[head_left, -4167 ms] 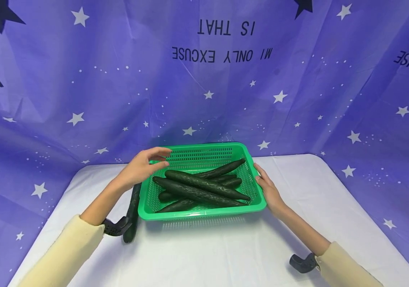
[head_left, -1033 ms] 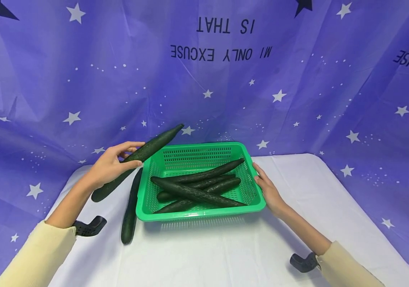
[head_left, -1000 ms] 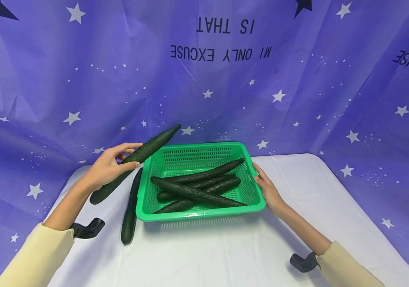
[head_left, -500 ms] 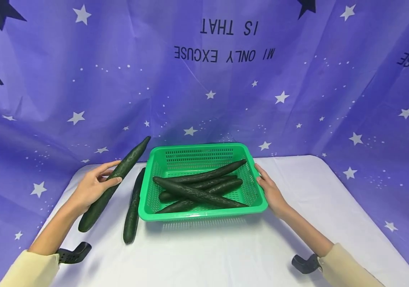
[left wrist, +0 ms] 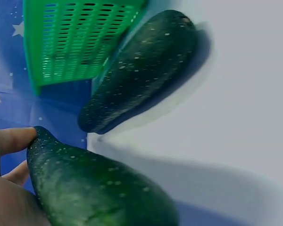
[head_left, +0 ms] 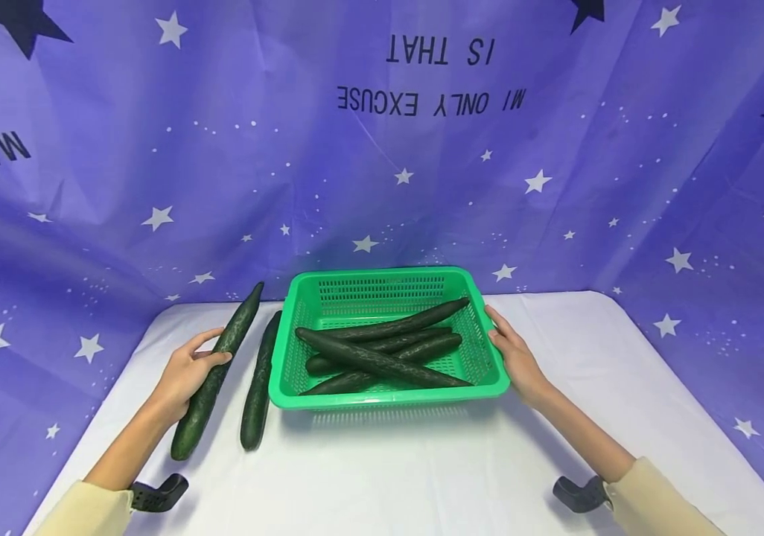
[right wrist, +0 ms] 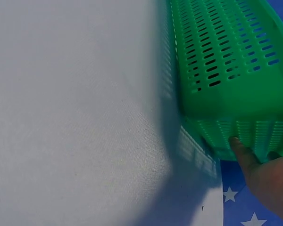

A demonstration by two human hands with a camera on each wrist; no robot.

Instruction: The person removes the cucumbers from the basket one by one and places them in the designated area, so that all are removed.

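My left hand [head_left: 184, 376] grips a dark green cucumber [head_left: 204, 406] between thumb and fingers, left of the basket. Its thick end points toward me, low over the table or touching it; I cannot tell which. A second cucumber [head_left: 258, 394] lies on the table between that hand and the basket; the left wrist view shows this cucumber [left wrist: 141, 70] close by the basket wall. My right hand [head_left: 518, 365] holds the right end of the green plastic basket [head_left: 382, 400], fingertips against its outer wall [right wrist: 245, 103]. Several cucumbers [head_left: 382, 362] lie crossed inside.
A white cloth [head_left: 409, 476] covers the table. Behind and at both sides hangs a purple curtain [head_left: 328, 186] with stars and lettering. A black wrist mount [head_left: 161, 493] sits on the left wrist, another mount [head_left: 579, 495] on the right.
The left hand took a cucumber out of the basket and carried it left. Over the last second it came down beside the lying cucumber and turned more lengthwise. The right hand stayed on the basket.
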